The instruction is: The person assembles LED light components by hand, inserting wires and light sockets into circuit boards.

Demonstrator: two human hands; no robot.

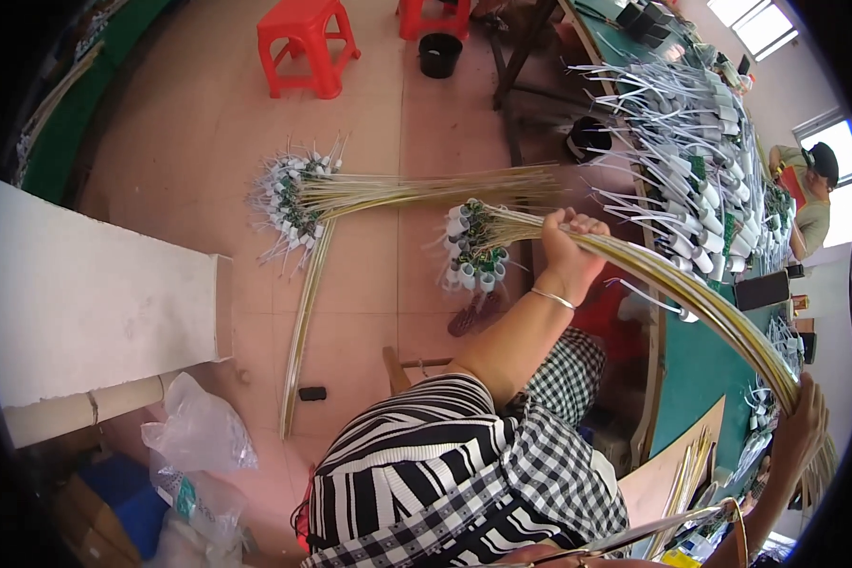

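A bundle of long, thin yellowish-white strips arches from the middle of the view to the right side. My left hand, with a bracelet at its wrist, is closed around the bundle near one end. Just beyond it, white cylindrical caps and green circuit boards cluster at the strip ends, above the floor. At the far right my right hand wraps round the same bundle, where it bends downward; its fingers are partly hidden. Left of the held cluster, a similar strip bundle lies on the floor.
On the right, a green worktable carries heaps of white capped parts with wires. Red stools and a black bucket stand far off. A white block and plastic bags are left. Another person is beyond the table.
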